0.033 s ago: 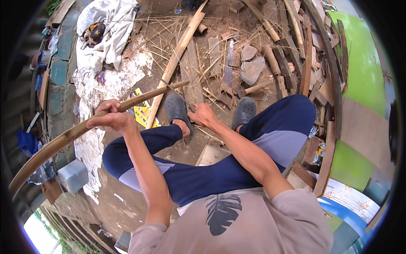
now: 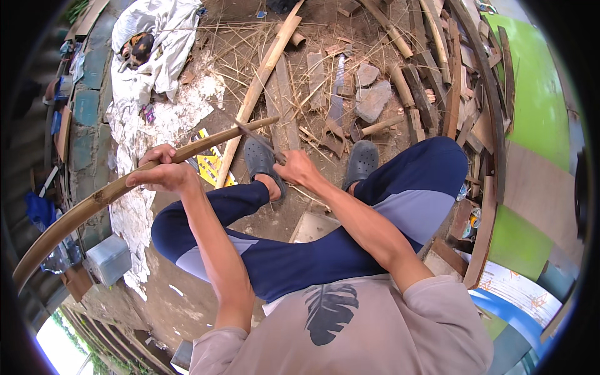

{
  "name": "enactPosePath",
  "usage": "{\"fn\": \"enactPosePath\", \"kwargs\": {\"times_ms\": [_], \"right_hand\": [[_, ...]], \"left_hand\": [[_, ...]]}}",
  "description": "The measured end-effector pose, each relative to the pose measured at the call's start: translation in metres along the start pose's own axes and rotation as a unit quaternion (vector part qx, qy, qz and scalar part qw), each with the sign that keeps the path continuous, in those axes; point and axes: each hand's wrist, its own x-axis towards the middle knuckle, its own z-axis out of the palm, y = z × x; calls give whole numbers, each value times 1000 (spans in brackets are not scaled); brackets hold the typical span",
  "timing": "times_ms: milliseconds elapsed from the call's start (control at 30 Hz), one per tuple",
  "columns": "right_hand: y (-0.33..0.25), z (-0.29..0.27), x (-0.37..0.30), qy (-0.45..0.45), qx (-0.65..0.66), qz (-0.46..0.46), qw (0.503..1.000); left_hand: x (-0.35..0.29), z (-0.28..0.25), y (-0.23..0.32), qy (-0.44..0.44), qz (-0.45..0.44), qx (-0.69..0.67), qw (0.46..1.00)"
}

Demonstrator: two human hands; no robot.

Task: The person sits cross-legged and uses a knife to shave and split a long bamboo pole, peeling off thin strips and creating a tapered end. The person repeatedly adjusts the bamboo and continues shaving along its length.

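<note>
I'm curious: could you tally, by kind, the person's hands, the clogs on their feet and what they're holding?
Left hand and right hand: 2
Grey clogs: 2
Long curved strip: 1
Bladed tool: 1
Total: 6

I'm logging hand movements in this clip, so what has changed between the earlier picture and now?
The right hand and the narrow blade it holds have shifted slightly left and forward. Nothing was taken hold of or let go. The left hand, holding the curved wooden pole, stayed nearly as it was.
</note>
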Motion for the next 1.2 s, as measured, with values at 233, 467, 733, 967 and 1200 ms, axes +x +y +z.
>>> {"fn": "enactPosePath", "kwargs": {"times_ms": [233, 467, 733, 967, 1200], "right_hand": [[27, -8, 13, 3, -5, 60, 998], [-1, -4, -2, 52, -73, -72, 993], [39, -23, 27, -11, -144, 138, 980], [36, -10, 13, -36, -46, 78, 995], [79, -14, 32, -13, -108, 159, 981]], "left_hand": [[8, -5, -11, -1, -12, -25, 1000], [6, 4, -2, 13, -18, 14, 1000], [6, 5, -4, -9, -25, 15, 1000], [10, 6, -3, 12, -27, 23, 999], [8, 4, -2, 18, -43, 20, 999]]}}
